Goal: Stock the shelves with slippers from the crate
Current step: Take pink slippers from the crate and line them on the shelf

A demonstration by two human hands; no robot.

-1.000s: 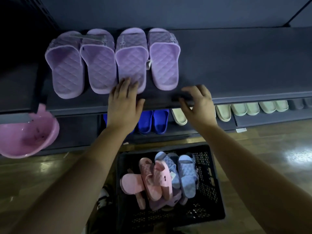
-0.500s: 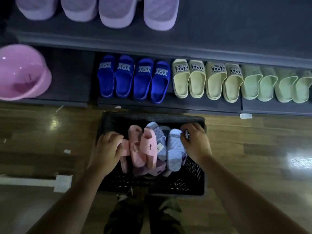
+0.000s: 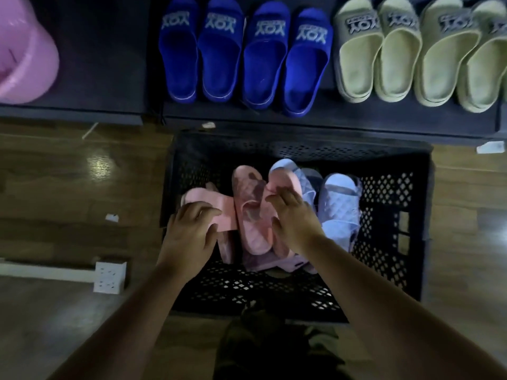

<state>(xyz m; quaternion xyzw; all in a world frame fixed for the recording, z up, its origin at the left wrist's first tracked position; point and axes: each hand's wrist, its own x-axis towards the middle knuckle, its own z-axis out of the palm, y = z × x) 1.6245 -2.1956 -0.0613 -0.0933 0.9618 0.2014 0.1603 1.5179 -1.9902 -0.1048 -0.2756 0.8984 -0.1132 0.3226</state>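
A black perforated crate stands on the floor in front of the bottom shelf. Inside it lie pink slippers on the left and pale blue quilted slippers on the right. My left hand grips the leftmost pink slipper near its strap. Over the upright pink slippers in the middle lies my right hand, its fingers curled round the edge of one of them.
The bottom shelf holds blue slippers and beige-green slippers in a row. A pink plastic basin sits at the far left of the shelf level. A white power strip lies on the wooden floor left of the crate.
The view dropped from the upper shelf with purple slippers to the crate. Both hands came down from the shelf edge into the crate and took hold of pink slippers.
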